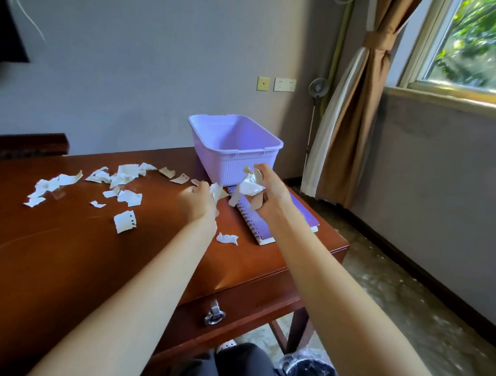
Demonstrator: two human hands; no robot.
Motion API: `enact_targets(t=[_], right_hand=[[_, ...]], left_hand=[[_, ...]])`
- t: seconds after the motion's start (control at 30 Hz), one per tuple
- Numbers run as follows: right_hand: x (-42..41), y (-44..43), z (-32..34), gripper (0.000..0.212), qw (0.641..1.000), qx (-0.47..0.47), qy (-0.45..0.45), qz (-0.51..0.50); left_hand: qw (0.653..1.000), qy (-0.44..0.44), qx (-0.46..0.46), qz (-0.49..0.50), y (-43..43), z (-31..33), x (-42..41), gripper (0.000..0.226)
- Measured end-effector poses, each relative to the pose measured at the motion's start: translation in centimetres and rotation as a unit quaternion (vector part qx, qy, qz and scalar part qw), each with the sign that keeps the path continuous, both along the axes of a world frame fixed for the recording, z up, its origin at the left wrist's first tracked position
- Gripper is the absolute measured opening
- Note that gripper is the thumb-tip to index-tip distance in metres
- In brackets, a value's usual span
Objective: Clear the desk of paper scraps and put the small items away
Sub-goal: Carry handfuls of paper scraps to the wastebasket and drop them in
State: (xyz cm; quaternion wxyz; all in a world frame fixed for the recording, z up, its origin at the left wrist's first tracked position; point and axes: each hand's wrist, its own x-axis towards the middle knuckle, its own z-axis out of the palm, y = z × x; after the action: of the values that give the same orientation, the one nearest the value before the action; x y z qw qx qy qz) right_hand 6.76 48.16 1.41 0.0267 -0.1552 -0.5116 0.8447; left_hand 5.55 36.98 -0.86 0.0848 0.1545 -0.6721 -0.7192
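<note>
Across the left and middle of the frame, torn white paper scraps (118, 184) lie strewn over the reddish-brown wooden counter (60, 248), most of them not yet gathered. Right of that spread your left hand (197, 197) reaches out low over the counter, its fingers pinching a torn white scrap (217, 191); a lone crumpled scrap (227, 238) lies on the counter just below that wrist. Behind, at the centre, a lilac rectangular plastic basket (235, 145) stands at the counter's far edge. Just in front of it, above a purple spiral-bound notebook (268, 221), your right hand (265, 189) has its fingers clenched round a crumpled wad of white paper (250, 185). You appear to be mid-collection. The next move likely calls for adding the pinched scrap to the wad, then reaching back left, gripping firmly so nothing drops. The dark-lined bin (310, 374) at lower right looks the probable destination.
</note>
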Motion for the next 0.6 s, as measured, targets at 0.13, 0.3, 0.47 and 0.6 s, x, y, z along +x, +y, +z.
enact_targets(t=[0.13,0.3,0.47,0.6], right_hand=[[3.4,2.5,1.0,0.013,0.999,-0.044,0.026,0.003],[9.3,6.9,-1.8,0.027,0.996,-0.074,0.042,-0.019],[16.4,11.8,-8.0,0.027,0.987,-0.099,-0.052,-0.117],[20.5,14.8,-14.9,0.025,0.968,-0.098,-0.142,-0.184]], left_hand=[[0.998,0.016,0.059,-0.014,2.8,1.3,2.2,0.034],[0.993,0.026,0.11,-0.038,7.8,-0.5,7.2,0.033],[0.986,-0.041,0.104,-0.126,13.9,-6.3,13.2,0.033],[0.976,-0.121,0.057,-0.174,17.3,-11.9,17.0,0.036]])
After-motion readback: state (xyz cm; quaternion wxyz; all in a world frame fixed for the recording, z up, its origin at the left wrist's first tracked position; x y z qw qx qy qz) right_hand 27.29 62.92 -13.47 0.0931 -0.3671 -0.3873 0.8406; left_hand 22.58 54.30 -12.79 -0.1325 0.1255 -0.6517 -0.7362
